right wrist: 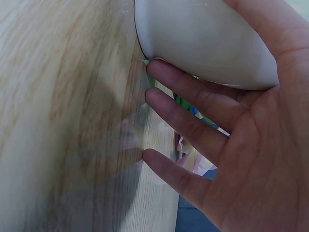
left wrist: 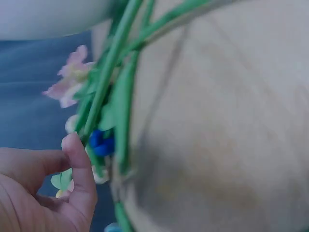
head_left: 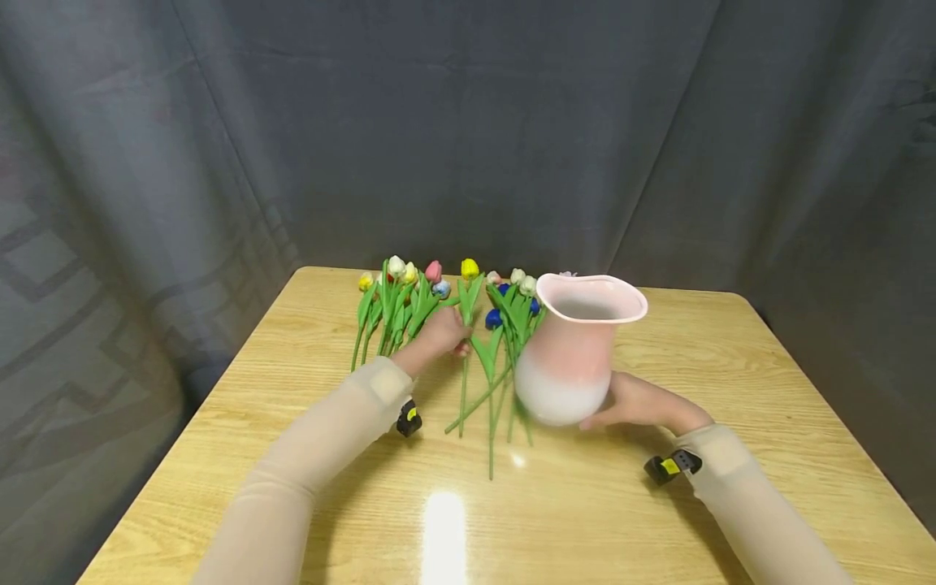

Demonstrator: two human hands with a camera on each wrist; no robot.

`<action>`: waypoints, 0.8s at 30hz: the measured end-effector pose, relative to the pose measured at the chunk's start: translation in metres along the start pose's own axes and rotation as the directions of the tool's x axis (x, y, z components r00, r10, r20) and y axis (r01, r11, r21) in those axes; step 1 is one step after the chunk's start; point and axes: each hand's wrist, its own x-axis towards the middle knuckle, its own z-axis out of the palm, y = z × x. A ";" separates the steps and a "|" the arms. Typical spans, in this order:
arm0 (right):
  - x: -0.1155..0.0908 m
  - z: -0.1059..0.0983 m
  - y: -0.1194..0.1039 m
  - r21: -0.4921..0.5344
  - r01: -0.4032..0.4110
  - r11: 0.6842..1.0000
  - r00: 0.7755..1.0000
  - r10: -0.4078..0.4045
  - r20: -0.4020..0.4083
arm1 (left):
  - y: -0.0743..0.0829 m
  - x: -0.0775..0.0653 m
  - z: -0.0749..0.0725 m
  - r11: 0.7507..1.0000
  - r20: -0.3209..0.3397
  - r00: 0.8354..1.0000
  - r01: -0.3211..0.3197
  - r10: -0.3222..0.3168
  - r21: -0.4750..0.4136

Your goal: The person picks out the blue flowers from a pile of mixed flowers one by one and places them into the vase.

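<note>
My left hand (head_left: 441,331) is at the stem of a yellow tulip (head_left: 470,269), and its thumb and forefinger seem to pinch it. In the left wrist view the left hand (left wrist: 63,188) has its thumb and finger close together beside green stems. My right hand (head_left: 643,404) grips the lower side of a pink and white vase (head_left: 566,378) with a wavy rim. In the right wrist view the thumb and fingers of the right hand (right wrist: 231,130) spread about the vase's white lower part (right wrist: 207,38). The vase's far side is hidden.
More artificial tulips (head_left: 402,305) lie at the back left of the wooden table (head_left: 292,414). A bunch with blue tulips (head_left: 493,318) lies left of the vase, its crossed stems (head_left: 491,422) pointing to the front. A grey curtain (head_left: 468,146) hangs behind the table.
</note>
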 end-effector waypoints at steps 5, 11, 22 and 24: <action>-0.001 -0.001 -0.001 -0.007 -0.003 1.000 1.000 0.003 0.001 | 0.009 -0.012 -0.027 0.991 -0.112 0.986 -0.114 0.122 0.072; -0.003 -0.002 0.000 -0.031 -0.016 0.999 1.000 0.016 -0.012 | 0.006 -0.018 -0.054 0.896 -0.252 0.924 -0.166 0.287 0.412; -0.003 -0.002 0.000 -0.033 -0.012 0.999 1.000 0.011 -0.016 | -0.022 -0.014 -0.064 0.692 -0.213 0.898 -0.128 0.385 0.710; -0.002 -0.001 0.001 -0.029 -0.009 1.000 1.000 0.009 -0.016 | -0.026 -0.013 -0.065 0.688 -0.195 0.919 -0.105 0.343 0.718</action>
